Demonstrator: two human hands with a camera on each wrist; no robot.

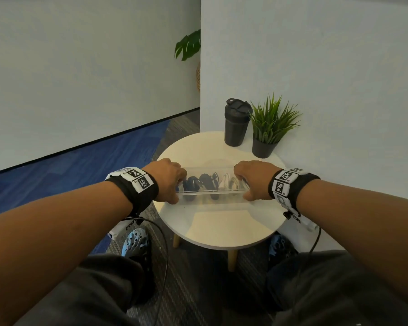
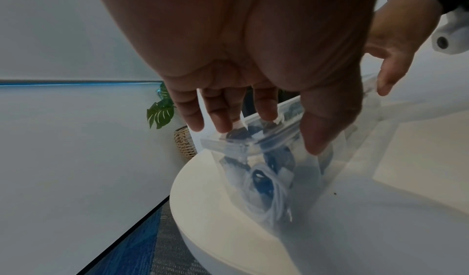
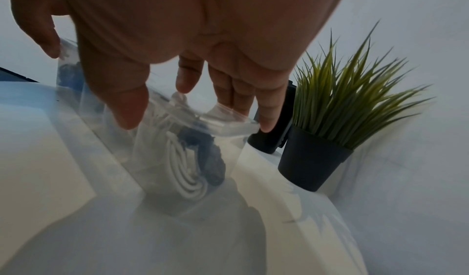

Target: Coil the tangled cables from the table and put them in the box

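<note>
A long clear box (image 1: 210,192) lies crosswise on the round white table (image 1: 222,229). Inside it sit a coiled blue cable (image 1: 192,183), a black cable (image 1: 207,182) and a white cable (image 1: 229,183). My left hand (image 1: 170,182) holds the box's left end, fingers over the far rim and thumb on the near side (image 2: 264,119). My right hand (image 1: 252,182) holds the right end the same way (image 3: 185,106). The blue coil (image 2: 264,187) shows through the wall in the left wrist view, and the white coil (image 3: 185,177) in the right wrist view.
A dark lidded tumbler (image 1: 237,123) and a potted grass plant (image 1: 267,130) stand at the table's far right, close behind the box. A white wall runs along the right. My knees and shoes are below the table's near edge; blue carpet lies to the left.
</note>
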